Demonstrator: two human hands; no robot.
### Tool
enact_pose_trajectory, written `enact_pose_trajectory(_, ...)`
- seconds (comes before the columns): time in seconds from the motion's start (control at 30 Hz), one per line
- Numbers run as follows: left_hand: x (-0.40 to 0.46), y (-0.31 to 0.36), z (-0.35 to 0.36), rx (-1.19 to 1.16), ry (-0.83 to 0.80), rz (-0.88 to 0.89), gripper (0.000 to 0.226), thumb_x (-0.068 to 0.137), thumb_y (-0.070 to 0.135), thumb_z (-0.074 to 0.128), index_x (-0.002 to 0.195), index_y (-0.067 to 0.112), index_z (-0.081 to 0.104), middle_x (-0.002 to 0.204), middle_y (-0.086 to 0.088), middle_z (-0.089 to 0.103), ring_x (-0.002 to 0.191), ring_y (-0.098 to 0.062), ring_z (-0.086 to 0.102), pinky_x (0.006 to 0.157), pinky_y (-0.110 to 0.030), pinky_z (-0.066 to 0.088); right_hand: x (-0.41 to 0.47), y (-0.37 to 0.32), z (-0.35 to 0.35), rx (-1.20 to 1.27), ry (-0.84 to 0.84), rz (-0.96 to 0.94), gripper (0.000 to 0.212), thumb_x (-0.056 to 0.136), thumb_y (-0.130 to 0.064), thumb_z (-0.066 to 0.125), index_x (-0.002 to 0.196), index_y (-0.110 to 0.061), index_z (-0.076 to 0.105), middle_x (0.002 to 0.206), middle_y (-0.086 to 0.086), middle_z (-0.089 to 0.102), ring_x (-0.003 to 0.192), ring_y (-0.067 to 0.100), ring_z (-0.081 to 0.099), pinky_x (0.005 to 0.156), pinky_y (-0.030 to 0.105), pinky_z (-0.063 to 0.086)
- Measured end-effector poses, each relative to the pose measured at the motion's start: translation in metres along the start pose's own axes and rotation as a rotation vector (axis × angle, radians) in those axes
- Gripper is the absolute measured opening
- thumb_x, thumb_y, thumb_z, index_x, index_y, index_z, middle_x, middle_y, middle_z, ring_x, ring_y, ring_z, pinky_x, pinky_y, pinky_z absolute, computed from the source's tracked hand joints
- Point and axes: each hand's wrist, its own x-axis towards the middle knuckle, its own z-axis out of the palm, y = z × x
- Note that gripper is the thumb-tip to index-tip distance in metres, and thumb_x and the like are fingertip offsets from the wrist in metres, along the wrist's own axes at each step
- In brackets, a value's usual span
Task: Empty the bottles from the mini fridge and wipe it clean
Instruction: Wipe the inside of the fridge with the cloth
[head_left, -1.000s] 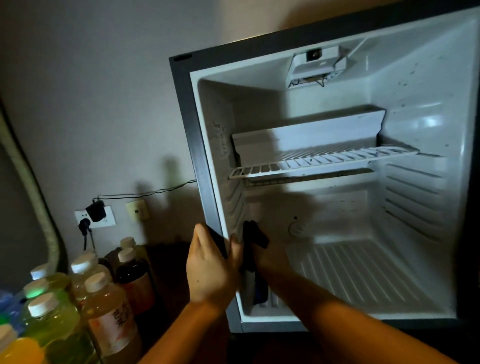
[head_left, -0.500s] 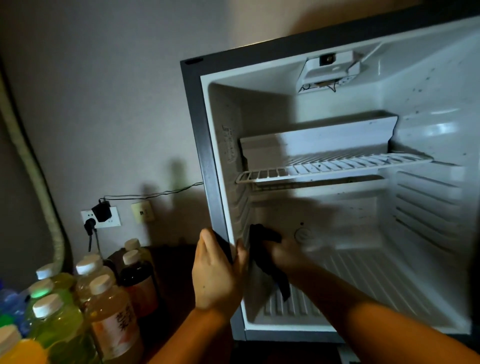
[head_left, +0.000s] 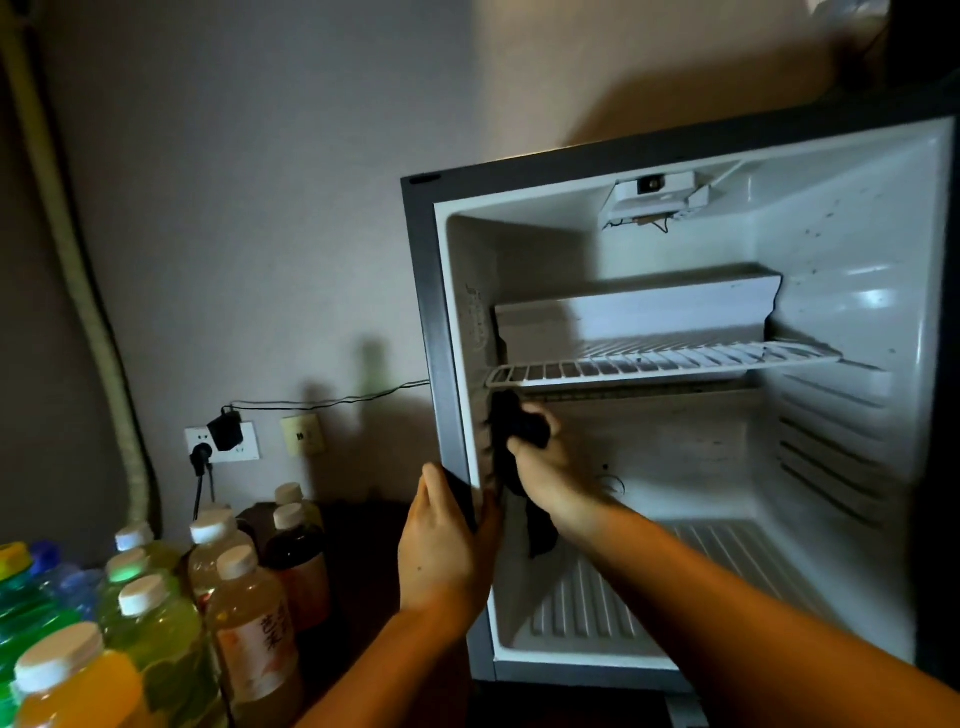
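The mini fridge (head_left: 852, 249) stands open with no bottles inside; its white interior has dark specks on the right wall. A wire shelf (head_left: 660, 361) crosses the middle. My right hand (head_left: 545, 467) grips a dark cloth (head_left: 511, 431) and holds it against the inner left wall, just under the shelf's left end. The cloth's tail hangs down below my wrist. My left hand (head_left: 447, 551) grips the fridge's left front edge lower down, thumb inside and fingers on the dark outer frame. Several bottles (head_left: 244, 613) of yellow, amber and dark drinks stand on the floor at the lower left.
A wall socket (head_left: 223, 441) with a black adapter and plug sits on the wall left of the fridge; a thin cable runs from it toward the fridge. A padded pipe (head_left: 88, 291) runs down the left wall. The fridge's ribbed floor (head_left: 727, 561) lies below my right arm.
My right hand has carried the cloth up the inner left wall, from near the fridge floor to just under the wire shelf. My left hand has stayed on the front edge.
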Motion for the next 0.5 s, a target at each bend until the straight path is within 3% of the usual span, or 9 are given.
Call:
enact_pose_trajectory(0.07,0.001,0.003,-0.002,0.027,-0.027,-0.031,0.048,0.088,0.042,0.062,0.117,0.013,0.038,0.088,0.005,0.049,0.080,-0.021,0.054,0.062,-0.026,0.036,-0.009,0.003,-0.007,-0.020,-0.004,-0.032,0.041,0.096,-0.003,0.052,0.135,-0.013,0.046,0.132,0.011,0.051,0.113,0.022,0.050,0.066,0.013,0.033)
enact_pose_trajectory(0.13,0.003,0.005,-0.009,0.056,-0.077,-0.076,0.065,0.088,0.045,0.061,0.135,0.008,0.034,0.105,-0.005,0.059,0.096,-0.025,0.060,0.069,-0.030,0.045,-0.024,-0.006,-0.017,-0.039,-0.070,-0.068,0.041,0.096,-0.003,0.052,0.136,-0.010,0.045,0.128,0.009,0.052,0.118,0.025,0.049,0.066,0.007,0.035)
enact_pose_trajectory(0.2,0.006,0.007,-0.018,0.087,-0.117,-0.067,0.060,0.089,0.050,0.057,0.131,0.012,0.038,0.109,-0.006,0.061,0.098,-0.026,0.062,0.075,-0.037,0.051,-0.035,-0.014,-0.030,-0.077,-0.172,-0.085,0.042,0.097,-0.008,0.053,0.138,-0.014,0.044,0.130,0.010,0.054,0.115,0.023,0.052,0.076,0.008,0.039)
enact_pose_trajectory(0.27,0.012,0.015,-0.028,0.087,-0.126,-0.053,0.049,0.089,0.054,0.050,0.119,0.017,0.043,0.109,-0.005,0.062,0.097,-0.026,0.062,0.076,-0.038,0.052,-0.043,-0.024,-0.041,-0.072,-0.218,-0.108,0.039,0.097,-0.011,0.054,0.135,-0.017,0.048,0.123,0.006,0.058,0.099,0.014,0.056,0.066,0.004,0.044)
enact_pose_trajectory(0.33,0.026,0.027,-0.035,0.010,-0.077,-0.063,0.039,0.089,0.053,0.052,0.110,0.021,0.044,0.109,-0.004,0.061,0.095,-0.025,0.062,0.076,-0.036,0.051,-0.049,-0.036,-0.042,-0.070,-0.175,-0.188,0.034,0.096,-0.012,0.055,0.130,-0.016,0.053,0.111,-0.001,0.061,0.089,0.005,0.057,0.059,0.001,0.043)
enact_pose_trajectory(0.43,0.056,0.046,-0.045,-0.051,-0.050,-0.050,0.032,0.088,0.044,0.059,0.108,0.026,0.044,0.109,-0.003,0.061,0.092,-0.023,0.065,0.078,-0.041,0.056,-0.051,-0.052,-0.035,-0.048,-0.055,-0.377,0.026,0.092,-0.010,0.059,0.117,-0.016,0.062,0.097,-0.007,0.066,0.085,0.000,0.061,0.071,0.013,0.049)
enact_pose_trajectory(0.5,0.072,0.052,-0.051,-0.029,-0.071,-0.005,0.031,0.087,0.041,0.061,0.108,0.028,0.042,0.107,-0.003,0.060,0.088,-0.022,0.066,0.075,-0.044,0.058,-0.047,-0.063,-0.027,0.003,-0.017,-0.443,0.026,0.089,-0.012,0.063,0.115,-0.016,0.063,0.100,-0.005,0.067,0.092,0.003,0.064,0.080,0.018,0.053)
